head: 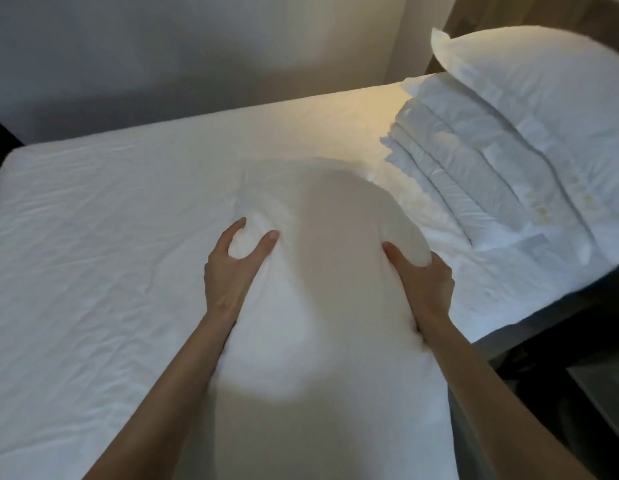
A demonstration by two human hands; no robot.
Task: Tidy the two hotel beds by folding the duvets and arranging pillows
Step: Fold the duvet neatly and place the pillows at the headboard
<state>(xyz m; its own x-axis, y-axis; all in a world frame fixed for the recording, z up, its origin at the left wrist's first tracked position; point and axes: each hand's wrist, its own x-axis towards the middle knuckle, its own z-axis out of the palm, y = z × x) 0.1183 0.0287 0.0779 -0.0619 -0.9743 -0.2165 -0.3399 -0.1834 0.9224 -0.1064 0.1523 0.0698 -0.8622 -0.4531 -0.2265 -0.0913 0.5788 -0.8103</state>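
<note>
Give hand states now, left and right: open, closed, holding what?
Left hand: closed, thumb and fingers gripping the pillow on its left side.
Right hand: closed, gripping the same pillow on its right side.

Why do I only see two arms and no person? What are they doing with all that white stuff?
There is no machine here. The camera sits on a person's head and looks down, so you see only their own arms. The left hand and the right hand hold a white pillow by its two sides, above the bed. At the right, on the bed, lies a folded duvet, with another pillow resting on it.
</note>
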